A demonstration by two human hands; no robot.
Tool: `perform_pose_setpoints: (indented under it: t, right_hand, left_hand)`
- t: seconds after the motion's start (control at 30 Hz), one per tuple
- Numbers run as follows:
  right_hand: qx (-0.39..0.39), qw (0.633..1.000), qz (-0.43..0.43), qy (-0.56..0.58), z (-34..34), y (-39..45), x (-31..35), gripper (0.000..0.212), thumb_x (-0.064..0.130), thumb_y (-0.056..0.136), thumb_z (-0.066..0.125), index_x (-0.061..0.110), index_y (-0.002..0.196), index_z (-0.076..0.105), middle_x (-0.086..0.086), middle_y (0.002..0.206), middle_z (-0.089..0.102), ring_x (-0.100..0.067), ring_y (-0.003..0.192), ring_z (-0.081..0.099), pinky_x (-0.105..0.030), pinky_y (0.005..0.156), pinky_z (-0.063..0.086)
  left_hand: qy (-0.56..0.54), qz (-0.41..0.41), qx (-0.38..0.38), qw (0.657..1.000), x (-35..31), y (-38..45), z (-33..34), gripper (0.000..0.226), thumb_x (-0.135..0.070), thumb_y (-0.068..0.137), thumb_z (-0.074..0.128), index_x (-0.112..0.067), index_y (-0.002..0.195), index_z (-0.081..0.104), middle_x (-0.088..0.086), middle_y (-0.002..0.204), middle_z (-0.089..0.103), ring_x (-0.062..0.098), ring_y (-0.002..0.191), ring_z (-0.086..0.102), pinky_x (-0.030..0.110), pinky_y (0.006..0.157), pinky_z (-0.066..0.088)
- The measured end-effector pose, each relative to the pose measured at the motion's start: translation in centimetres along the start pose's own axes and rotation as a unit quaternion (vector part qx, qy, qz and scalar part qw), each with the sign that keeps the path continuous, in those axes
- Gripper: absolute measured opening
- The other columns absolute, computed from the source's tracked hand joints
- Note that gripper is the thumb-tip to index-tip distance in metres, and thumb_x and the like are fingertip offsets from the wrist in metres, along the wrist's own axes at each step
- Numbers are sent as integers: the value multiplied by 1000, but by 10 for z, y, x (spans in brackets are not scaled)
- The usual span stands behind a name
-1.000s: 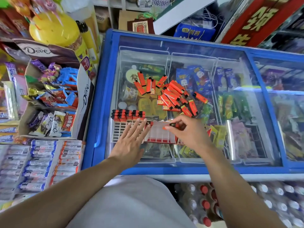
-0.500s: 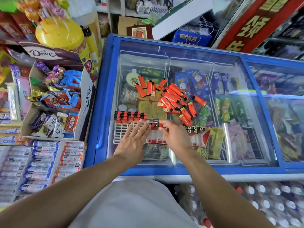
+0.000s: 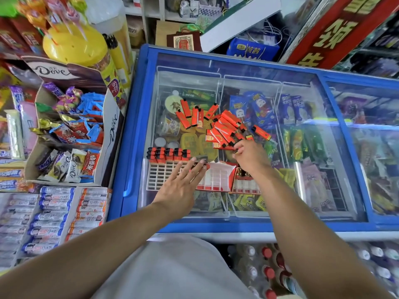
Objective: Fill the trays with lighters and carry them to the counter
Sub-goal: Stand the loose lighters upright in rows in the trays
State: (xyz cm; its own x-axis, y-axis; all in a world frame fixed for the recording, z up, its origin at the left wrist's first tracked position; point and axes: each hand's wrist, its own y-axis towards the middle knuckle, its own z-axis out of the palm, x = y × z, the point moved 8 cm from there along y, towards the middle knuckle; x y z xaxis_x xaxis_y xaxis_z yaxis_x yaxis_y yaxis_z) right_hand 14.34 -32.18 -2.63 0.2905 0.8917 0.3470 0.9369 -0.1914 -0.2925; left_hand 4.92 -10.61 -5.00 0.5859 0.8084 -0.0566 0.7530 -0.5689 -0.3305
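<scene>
A Dove chocolate box (image 3: 71,117), its name readable, stands left of the blue freezer's glass lid (image 3: 248,67). On the lid's near left lies a white tray (image 3: 164,175) with one back row of lighters (image 3: 168,153). The left hand (image 3: 181,186) presses flat on it, fingers straight. Right of the tray, the right hand (image 3: 251,157) pinches at the loose pile of orange lighters (image 3: 224,130); what it holds is hidden. They look light, rigid and slick, best pinched by the long sides.
</scene>
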Motion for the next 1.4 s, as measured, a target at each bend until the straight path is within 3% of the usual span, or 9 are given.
perform_pose_setpoints:
  t: [0.13,0.43,0.6,0.7,0.8,0.93,1.03,1.13,1.4]
  right_hand:
    - [12,999,-29,-19,10,27,16,37,35,90,75,22,123,67,2,113,72,-17,100,68,-39,86,56]
    - [10,993,1,-117,40,56,25,26,46,84,77,21,88,71,5,78,68,-17,71,66,-26,55,47]
    - [-19,994,9,105,15,40,22,30,29,86,79,20,113,70,7,106,70,-7,80,63,-21,65,48]
    - [-42,971,-6,237,-12,15,13,27,28,83,82,29,108,71,18,101,68,1,87,63,-25,85,54]
    - [-25,956,-19,291,-41,-18,-2,24,28,84,81,39,104,73,17,104,73,-5,85,71,-26,87,57]
    - [23,967,-42,249,-62,-55,-22,29,39,82,81,54,105,72,17,118,70,-18,96,71,-44,95,56]
    - [15,973,-35,226,-69,-75,-40,33,36,74,87,51,96,70,20,98,71,5,87,66,-28,84,55]
    - [-10,978,-21,209,-73,-86,-58,30,30,72,90,44,89,70,20,88,71,9,78,63,-14,72,47]
    - [-10,994,38,97,-68,-89,-114,19,26,80,84,33,94,74,16,88,69,5,77,61,-23,69,49]
  left_hand:
    - [-12,-9,23,1000,-1,1,5,95,-42,102,40,-14,148,-38,4,153,-49,25,142,-43,49,123,-14]
    - [-69,-16,41,997,-1,3,8,96,-36,99,45,-18,151,-34,-2,155,-47,19,142,-44,48,125,-7]
    - [-76,-12,33,997,0,4,11,98,-36,98,47,-18,152,-33,-3,155,-47,18,142,-44,48,125,-8]
    - [-77,-12,25,997,-1,5,10,99,-37,98,49,-18,153,-32,-3,157,-44,19,143,-42,48,125,-8]
    - [-84,-7,11,996,-3,4,9,98,-36,98,48,-19,154,-30,-1,160,-39,20,145,-40,48,125,-7]
    - [-75,-8,-31,997,-9,5,4,93,-36,99,47,-19,156,-25,5,162,-35,24,147,-37,49,125,-9]
    - [-51,31,-40,997,-25,12,-4,89,-36,101,43,-18,156,-24,6,159,-37,24,146,-39,49,124,-12]
    - [-37,92,-39,994,-46,22,-13,92,-34,97,47,-17,158,-20,6,162,-33,24,148,-35,48,124,-11]
    - [75,166,5,983,-102,55,-28,84,-32,101,42,-10,159,-14,10,166,-23,27,153,-21,47,125,-9]
